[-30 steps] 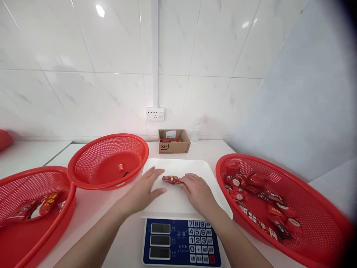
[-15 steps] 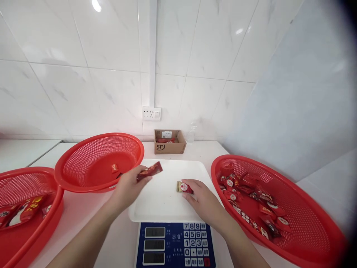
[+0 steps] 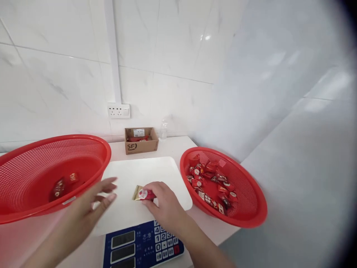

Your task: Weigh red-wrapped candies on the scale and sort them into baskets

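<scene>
The small oblong gold-and-red wrapped packet (image 3: 145,193) shows a round white patch (image 3: 143,194) with red marks; the wide round red plastic basket (image 3: 251,204) at right has fine mesh; the flat rectangular blue scale panel (image 3: 145,245) bears white keys (image 3: 157,238) and one red key (image 3: 176,249); the rectangular brown cardboard box (image 3: 143,147) carries black lettering (image 3: 132,146)

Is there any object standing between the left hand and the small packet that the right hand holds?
Nothing visible does: between the left hand and the packet in the right hand, only the white tray shows.
</scene>
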Demonstrator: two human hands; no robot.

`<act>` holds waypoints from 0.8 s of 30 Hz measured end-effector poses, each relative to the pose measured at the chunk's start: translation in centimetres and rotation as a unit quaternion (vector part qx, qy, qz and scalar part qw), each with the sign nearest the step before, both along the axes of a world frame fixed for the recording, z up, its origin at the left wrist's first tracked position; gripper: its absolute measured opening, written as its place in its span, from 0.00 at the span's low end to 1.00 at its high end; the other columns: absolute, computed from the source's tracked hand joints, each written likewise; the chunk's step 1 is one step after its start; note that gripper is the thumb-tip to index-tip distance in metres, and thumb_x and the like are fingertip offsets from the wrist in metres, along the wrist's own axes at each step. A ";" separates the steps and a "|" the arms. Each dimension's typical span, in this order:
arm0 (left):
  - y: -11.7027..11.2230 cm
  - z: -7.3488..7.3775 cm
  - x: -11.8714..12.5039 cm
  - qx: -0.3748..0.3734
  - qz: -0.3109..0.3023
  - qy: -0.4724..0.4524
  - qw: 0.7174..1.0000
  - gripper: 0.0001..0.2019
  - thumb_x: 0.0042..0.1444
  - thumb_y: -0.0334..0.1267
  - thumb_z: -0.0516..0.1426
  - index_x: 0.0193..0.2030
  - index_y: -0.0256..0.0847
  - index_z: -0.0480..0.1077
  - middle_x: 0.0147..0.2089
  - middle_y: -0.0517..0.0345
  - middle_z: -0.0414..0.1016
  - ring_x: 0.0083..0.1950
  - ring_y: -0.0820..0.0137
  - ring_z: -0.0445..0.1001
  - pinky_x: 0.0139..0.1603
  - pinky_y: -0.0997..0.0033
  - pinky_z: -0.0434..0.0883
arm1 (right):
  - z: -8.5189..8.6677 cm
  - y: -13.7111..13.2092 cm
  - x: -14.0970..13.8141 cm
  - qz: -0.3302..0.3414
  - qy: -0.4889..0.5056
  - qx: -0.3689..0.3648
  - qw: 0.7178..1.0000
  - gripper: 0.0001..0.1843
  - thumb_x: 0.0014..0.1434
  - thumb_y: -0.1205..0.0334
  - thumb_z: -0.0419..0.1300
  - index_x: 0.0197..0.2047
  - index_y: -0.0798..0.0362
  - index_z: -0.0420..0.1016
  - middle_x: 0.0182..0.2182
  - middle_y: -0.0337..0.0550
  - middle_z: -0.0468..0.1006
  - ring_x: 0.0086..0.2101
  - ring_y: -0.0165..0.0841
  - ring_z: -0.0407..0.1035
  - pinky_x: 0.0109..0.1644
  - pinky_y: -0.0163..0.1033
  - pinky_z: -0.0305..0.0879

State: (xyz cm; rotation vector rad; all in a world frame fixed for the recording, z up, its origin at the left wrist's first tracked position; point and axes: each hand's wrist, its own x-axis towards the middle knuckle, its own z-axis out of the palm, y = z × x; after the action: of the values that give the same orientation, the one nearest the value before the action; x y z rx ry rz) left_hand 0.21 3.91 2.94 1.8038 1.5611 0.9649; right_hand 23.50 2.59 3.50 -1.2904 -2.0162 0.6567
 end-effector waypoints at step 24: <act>-5.7 0.6 4.7 -0.157 -0.141 -0.198 0.957 0.19 0.53 0.56 0.56 0.47 0.49 0.66 0.41 0.59 0.73 0.39 0.68 0.71 0.42 0.70 0.73 | 0.4 -6.9 -1.0 0.047 0.077 0.092 0.992 0.11 0.58 0.64 0.57 0.46 0.53 0.69 0.41 0.46 0.75 0.41 0.32 0.69 0.45 0.36 0.65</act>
State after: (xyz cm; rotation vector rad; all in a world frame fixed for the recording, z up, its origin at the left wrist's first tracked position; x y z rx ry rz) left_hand 4.93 -1.82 3.54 1.4526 1.1020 0.8236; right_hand 22.55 -4.26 3.94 -1.0116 -1.9681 0.5797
